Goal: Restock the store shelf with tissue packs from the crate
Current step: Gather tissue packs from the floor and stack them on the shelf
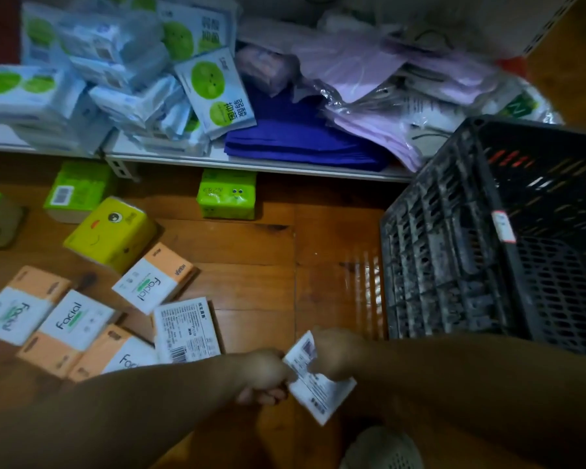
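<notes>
Left hand (264,375) and right hand (337,353), fingers curled, jointly pinch a white tissue pack (318,394) above the floor (257,245) near the crate (454,252); its slick wrap may slip before reaching the shelf (268,165).

Bare forearms (132,411), bare left hand (264,375) and right hand (335,355), pale perforated shoe (384,450)

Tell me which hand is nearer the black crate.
Right. The right hand is just beside the black crate; the left hand lies farther left, past the white pack both hold.
</notes>
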Demonstrator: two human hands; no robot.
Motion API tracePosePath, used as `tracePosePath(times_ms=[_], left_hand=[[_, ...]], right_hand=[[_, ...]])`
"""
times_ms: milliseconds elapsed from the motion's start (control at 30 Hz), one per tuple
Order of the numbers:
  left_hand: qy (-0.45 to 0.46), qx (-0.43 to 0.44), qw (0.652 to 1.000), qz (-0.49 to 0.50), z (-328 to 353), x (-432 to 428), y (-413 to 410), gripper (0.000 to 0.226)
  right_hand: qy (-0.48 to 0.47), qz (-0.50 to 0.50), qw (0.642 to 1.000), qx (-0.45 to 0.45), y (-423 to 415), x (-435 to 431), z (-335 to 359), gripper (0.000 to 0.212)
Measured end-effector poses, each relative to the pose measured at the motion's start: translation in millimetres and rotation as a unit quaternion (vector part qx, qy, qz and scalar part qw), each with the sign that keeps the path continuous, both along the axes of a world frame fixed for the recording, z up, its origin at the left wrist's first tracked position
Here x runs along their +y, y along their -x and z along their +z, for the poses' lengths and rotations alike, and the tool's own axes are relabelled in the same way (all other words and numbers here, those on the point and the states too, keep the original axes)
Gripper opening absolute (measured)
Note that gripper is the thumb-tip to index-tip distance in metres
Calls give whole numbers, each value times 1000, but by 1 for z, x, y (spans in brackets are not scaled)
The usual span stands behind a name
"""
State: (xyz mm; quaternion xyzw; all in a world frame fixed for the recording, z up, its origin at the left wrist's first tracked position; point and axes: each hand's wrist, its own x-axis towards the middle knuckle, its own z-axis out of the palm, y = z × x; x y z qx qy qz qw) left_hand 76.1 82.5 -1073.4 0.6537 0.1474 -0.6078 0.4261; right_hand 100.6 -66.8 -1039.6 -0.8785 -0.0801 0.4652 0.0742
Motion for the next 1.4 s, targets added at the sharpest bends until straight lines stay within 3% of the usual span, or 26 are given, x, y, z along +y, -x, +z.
tracePosePath(times_ms=[100, 167, 200, 267, 367, 467, 533, 600, 667, 800, 867, 1033, 1233, 1333, 1400], left_hand=[[-3, -92, 992, 88, 6, 0, -21, 28], [-18, -170, 975, 144, 13, 2, -42, 45], [-26, -205, 964, 169, 19, 4, -54, 63], [-23, -262, 941, 212, 34, 11, -79, 77], [-22, -347, 918, 189, 64, 28, -112, 59], [-26, -391, 909, 141, 96, 43, -130, 41], [-30, -429, 892, 139, 121, 49, -141, 34], [-93, -562, 817, 90, 141, 54, -154, 39], [-112, -664, 735, 79, 161, 54, -165, 47], [-69, -724, 664, 172, 199, 49, -168, 52], [-28, -741, 639, 204, 215, 48, -166, 48], [38, -771, 590, 236, 250, 39, -160, 43], [99, -790, 536, 279, 293, 26, -166, 42], [140, -819, 487, 269, 329, 14, -173, 43], [172, -823, 479, 253, 358, 3, -182, 42]], right_hand=[[-41, -101, 994, -14, -14, -1, -1, 61], [-94, -174, 980, -36, -35, -1, 6, 74], [-122, -207, 969, -54, -48, 0, 11, 68], [-182, -257, 943, -107, -72, 4, 22, 48], [-288, -333, 880, -181, -103, 12, 49, 34], [-381, -380, 821, -190, -123, 14, 72, 31], [-386, -354, 816, -244, -133, 17, 90, 39], [-365, -302, 819, -323, -137, 21, 110, 56], [-376, -272, 801, -379, -135, 28, 132, 63], [-408, -240, 766, -435, -138, 31, 159, 71], [-418, -229, 756, -449, -143, 29, 172, 68], [-459, -229, 686, -516, -155, 27, 205, 39], [-494, -170, 617, -589, -160, 19, 246, 48], [-503, -173, 550, -644, -165, 10, 274, 44], [-504, -178, 500, -681, -174, 5, 299, 37]])
